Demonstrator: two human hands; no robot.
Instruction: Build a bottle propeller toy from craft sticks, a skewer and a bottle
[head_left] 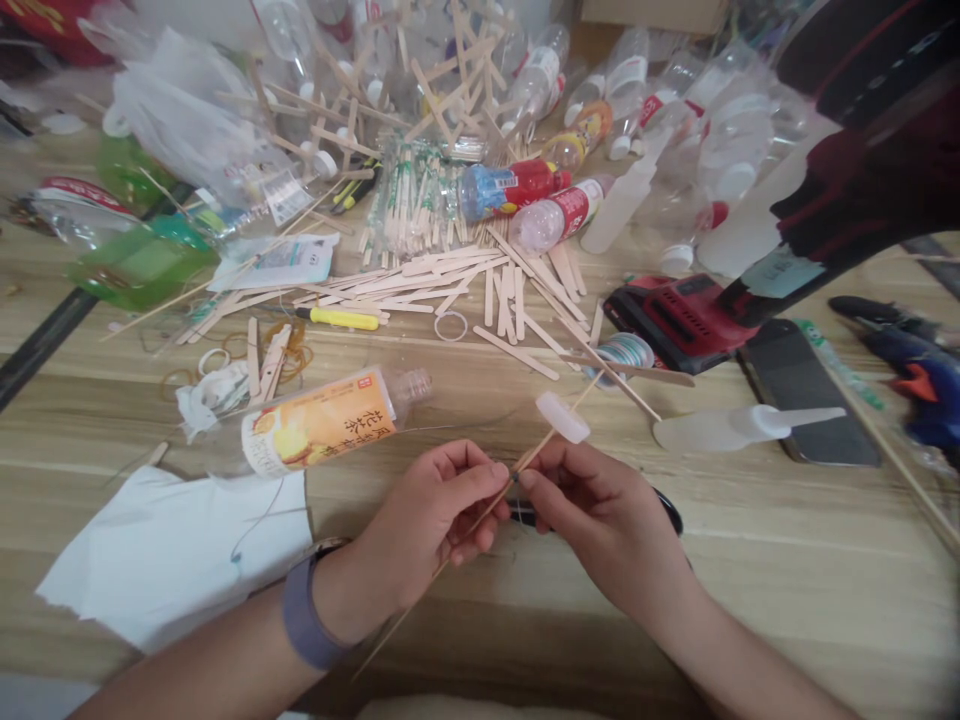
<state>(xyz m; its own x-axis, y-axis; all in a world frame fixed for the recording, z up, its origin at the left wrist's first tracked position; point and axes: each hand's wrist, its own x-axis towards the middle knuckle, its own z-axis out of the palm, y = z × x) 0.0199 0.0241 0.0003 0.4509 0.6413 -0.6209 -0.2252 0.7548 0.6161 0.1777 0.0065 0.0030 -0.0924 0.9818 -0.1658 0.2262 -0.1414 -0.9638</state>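
Both of my hands pinch one thin wooden skewer that slants across the middle of the table view. My left hand grips it lower down, and the long end runs out below that hand. Close beside it, my right hand pinches the skewer between thumb and finger at a small dark spot, perhaps a knot. Threaded on the upper part is a white plastic bottle cap. A black-handled tool lies partly hidden behind my right hand. An orange-labelled plastic bottle rests on its side left of my hands.
Craft sticks are heaped behind, among several plastic bottles. A yellow screwdriver lies before them. To the right are a red-and-black power drill, a glue bottle and a phone. White paper lies left.
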